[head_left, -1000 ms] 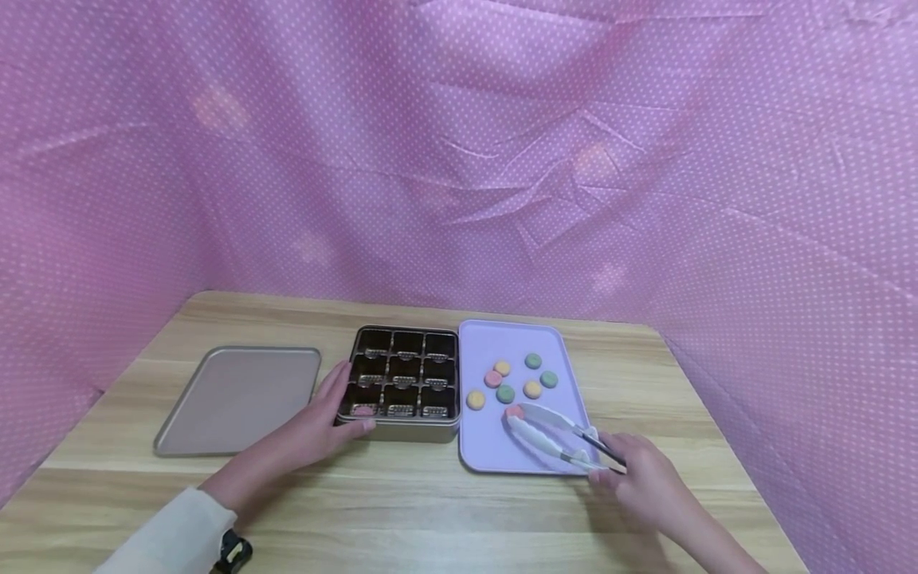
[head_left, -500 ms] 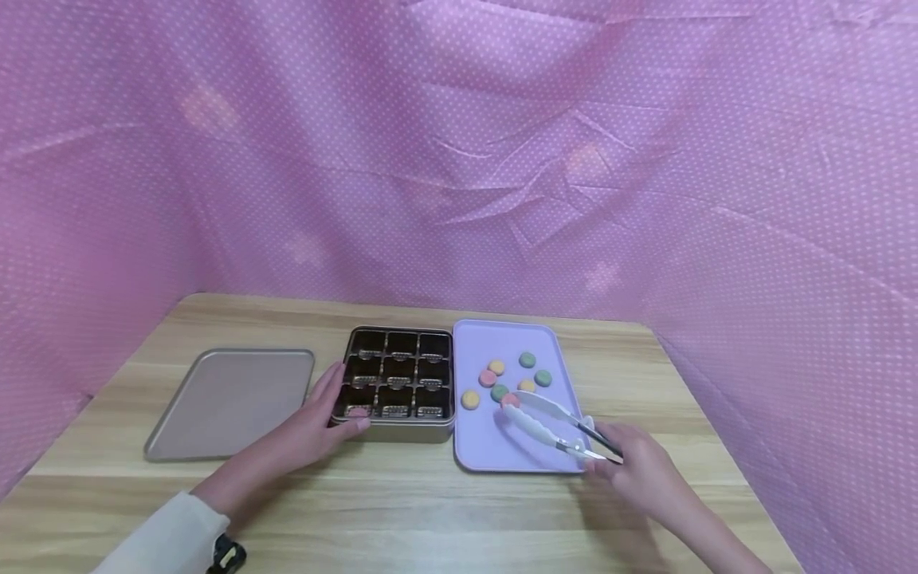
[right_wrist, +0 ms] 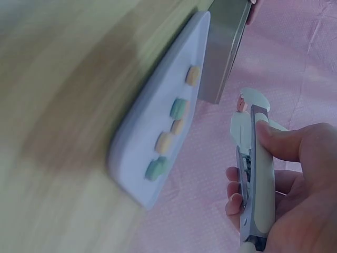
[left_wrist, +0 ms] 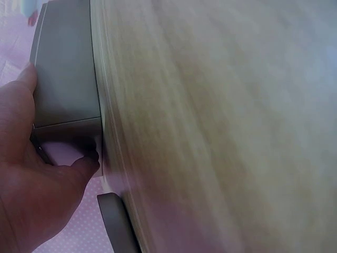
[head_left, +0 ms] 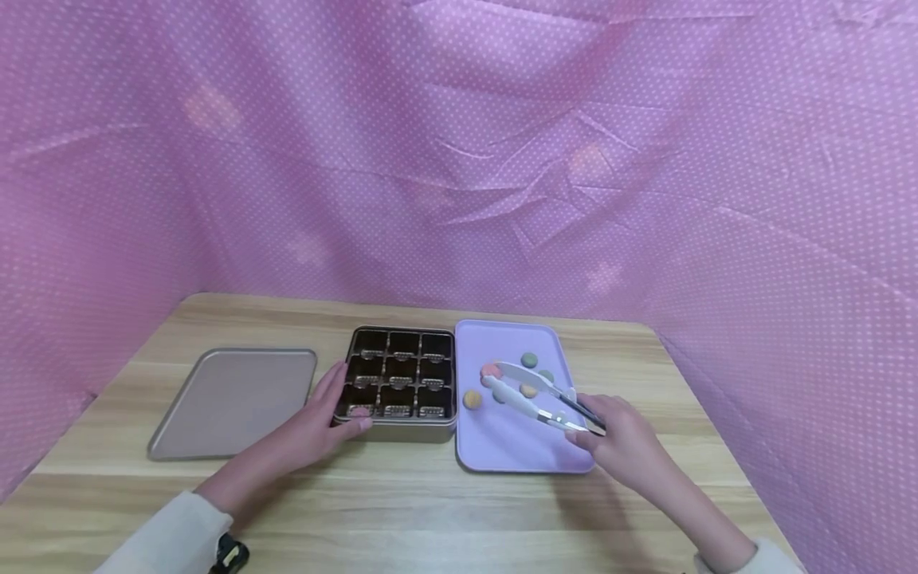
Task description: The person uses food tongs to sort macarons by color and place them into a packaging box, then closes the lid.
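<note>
A wooden counter (head_left: 430,510) enclosed by pink dotted fabric (head_left: 459,159) is shown from the head view. The right hand (head_left: 620,442) is closed around the handle end of a pair of tongs (head_left: 534,391), thumb on top and fingers curled beneath, as confirmed in the right wrist view. The long axis of the tongs is directed from the hand toward the far left, across the lilac tray (head_left: 516,446). A pink cookie (head_left: 491,371) is pinched between the white tips, held above the tray surface. The remaining cookies, among them a yellow cookie (head_left: 471,399) near the tray's left edge and a green cookie (head_left: 529,359) farther back, lie on the tray.

The compartment tin (head_left: 398,381), divided into nine cells, stands touching the tray's left edge; it therefore lies to the left of the tong tips, just beside them. A pink item can be made out in the near-left cell, though faintly. The tin's near-left corner is gripped by the left hand (head_left: 315,426), thumb along the near wall and fingers along the left wall. A flat lid (head_left: 233,399) lies apart, at the left. The tin is nearer to the left hand, but the cookie is carried by the right.
</note>
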Action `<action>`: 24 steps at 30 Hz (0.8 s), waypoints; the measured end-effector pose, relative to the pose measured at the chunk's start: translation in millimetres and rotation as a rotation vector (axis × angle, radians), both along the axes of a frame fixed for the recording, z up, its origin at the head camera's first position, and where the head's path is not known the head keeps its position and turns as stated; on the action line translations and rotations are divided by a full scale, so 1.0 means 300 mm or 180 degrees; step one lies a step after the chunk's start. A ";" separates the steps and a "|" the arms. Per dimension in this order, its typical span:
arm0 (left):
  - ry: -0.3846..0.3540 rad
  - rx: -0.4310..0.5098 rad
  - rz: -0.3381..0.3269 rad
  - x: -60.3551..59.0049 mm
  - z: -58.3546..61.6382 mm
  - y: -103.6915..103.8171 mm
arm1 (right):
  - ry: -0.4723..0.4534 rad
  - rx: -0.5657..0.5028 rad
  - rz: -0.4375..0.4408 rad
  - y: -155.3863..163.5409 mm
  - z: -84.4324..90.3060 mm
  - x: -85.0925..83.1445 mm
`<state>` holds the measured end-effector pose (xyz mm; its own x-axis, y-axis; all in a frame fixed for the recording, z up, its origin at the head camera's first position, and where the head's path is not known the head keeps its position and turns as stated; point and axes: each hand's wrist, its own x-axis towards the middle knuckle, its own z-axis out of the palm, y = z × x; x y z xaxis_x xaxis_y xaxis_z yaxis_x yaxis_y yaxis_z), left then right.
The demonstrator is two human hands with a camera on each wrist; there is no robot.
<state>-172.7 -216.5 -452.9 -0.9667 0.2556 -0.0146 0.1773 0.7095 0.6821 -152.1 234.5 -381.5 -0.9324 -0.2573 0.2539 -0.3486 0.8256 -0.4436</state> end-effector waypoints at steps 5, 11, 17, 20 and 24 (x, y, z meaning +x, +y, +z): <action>-0.0016 0.0021 0.0011 0.001 -0.002 0.001 | 0.0029 0.0115 0.0100 -0.064 0.007 -0.028; -0.0027 0.0007 0.0018 0.004 0.001 0.000 | 0.0001 0.0246 0.0251 -0.142 0.021 -0.061; 0.0012 -0.0014 0.0005 0.006 0.000 0.001 | -0.0049 0.0268 0.0401 -0.211 0.024 -0.091; 0.0019 -0.0011 0.0012 0.007 -0.002 0.002 | 0.0009 0.0245 0.0491 -0.244 0.022 -0.105; 0.0031 -0.0011 0.0024 0.009 -0.003 0.004 | 0.0041 0.0225 0.0599 -0.287 0.016 -0.125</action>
